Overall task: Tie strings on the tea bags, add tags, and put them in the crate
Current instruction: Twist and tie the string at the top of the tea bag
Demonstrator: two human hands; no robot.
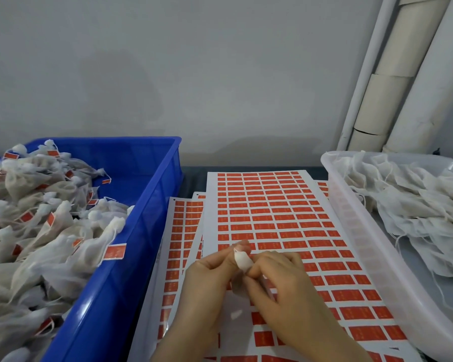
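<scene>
Two hands meet low in the middle: the left hand (209, 283) and right hand (283, 286) both pinch one tea bag (242, 260) by its gathered top, above the tag sheets (277, 205). Left of the sheets, the blue crate (152, 205) holds tagged bags (37, 231). On the right, a clear tray (351, 231) holds untagged bags (416, 194). Behind, tubes (382, 100) lean on the wall (168, 74).
</scene>
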